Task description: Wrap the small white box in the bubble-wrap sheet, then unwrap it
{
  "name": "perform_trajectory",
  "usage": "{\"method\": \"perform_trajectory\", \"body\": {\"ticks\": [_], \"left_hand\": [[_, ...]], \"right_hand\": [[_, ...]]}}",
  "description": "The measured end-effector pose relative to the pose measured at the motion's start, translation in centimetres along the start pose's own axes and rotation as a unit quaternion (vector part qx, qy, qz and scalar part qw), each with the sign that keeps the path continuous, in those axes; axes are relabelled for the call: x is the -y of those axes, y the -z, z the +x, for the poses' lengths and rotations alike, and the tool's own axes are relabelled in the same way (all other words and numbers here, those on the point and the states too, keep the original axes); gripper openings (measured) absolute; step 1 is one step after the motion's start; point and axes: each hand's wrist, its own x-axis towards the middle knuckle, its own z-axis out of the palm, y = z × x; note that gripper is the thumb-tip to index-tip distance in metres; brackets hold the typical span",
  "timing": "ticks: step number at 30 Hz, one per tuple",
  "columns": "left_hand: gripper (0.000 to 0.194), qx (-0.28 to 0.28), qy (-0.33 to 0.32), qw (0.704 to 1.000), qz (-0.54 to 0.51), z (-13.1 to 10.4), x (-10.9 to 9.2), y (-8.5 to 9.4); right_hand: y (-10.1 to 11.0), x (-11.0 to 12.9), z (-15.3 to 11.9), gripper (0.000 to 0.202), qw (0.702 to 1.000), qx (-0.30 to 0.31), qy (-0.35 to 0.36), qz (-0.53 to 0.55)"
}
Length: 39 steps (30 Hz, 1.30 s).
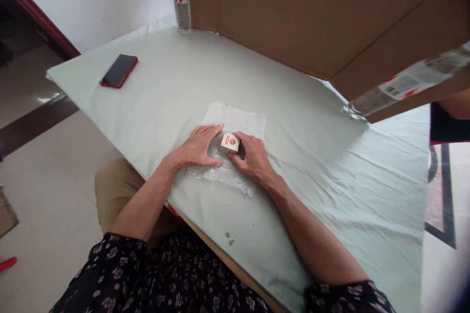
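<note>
A small cream-coloured box with a red label and a round red picture stands on a sheet of bubble wrap. My right hand grips the box from its right side, thumb in front and fingers behind. To the left of the box, my left hand rests on the wrap with thumb and fingers spread apart, holding nothing. A white, flat part of the sheet lies behind the box.
The table wears a pale green cloth. A phone with a red edge lies at the left. Behind stands a large cardboard panel, with a plastic bottle at its left end and another bottle lying tilted against its right side.
</note>
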Motion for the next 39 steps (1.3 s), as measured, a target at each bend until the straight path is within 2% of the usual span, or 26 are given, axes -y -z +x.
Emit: {"method": "perform_trajectory", "body": {"ticks": [9,25,39], "left_hand": [[0.107,-0.001,-0.011,1.0,-0.008,0.0,0.2,0.1],[0.104,-0.001,-0.004,1.0,0.006,0.0,0.0,0.0],[0.101,0.004,0.002,1.0,-0.001,-0.1,-0.1,0.1]], "right_hand": [[0.6,-1.2,0.4,0.054,0.999,0.023,0.034,0.0],[-0.5,-2.1,-0.6,0.066,0.997,-0.016,0.06,0.034],[-0.5,-2.0,-0.8,0.062,0.997,-0.02,0.056,0.047]]}}
